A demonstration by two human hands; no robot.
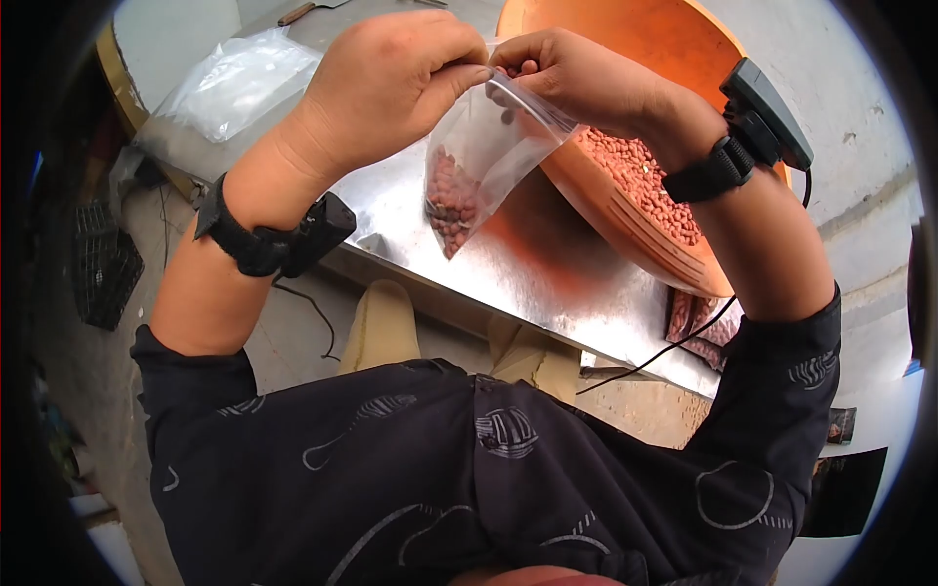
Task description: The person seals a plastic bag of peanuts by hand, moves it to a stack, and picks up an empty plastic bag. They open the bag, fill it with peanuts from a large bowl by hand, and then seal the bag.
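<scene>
A clear plastic bag (498, 166) hangs tilted above the metal table, with reddish peanuts (451, 200) gathered in its lower corner. My left hand (401, 83) pinches the bag near its mouth, thumb against the fingers. At the bag's mouth, my right hand (576, 83) is curled round a few peanuts (529, 68), some showing between its fingers. A dark speck, perhaps a falling peanut, shows inside the bag just below. Behind the right forearm, a large orange basin (625, 34) stands tilted, with many peanuts (645, 181) in it.
A shiny metal table (391, 220) lies beneath. A pile of clear plastic bags (244, 83) sits at the left, near a wooden-handled tool (296, 14). Filled bags (696, 322) lie below the basin's right edge. A black cable (674, 344) runs from the right wrist device.
</scene>
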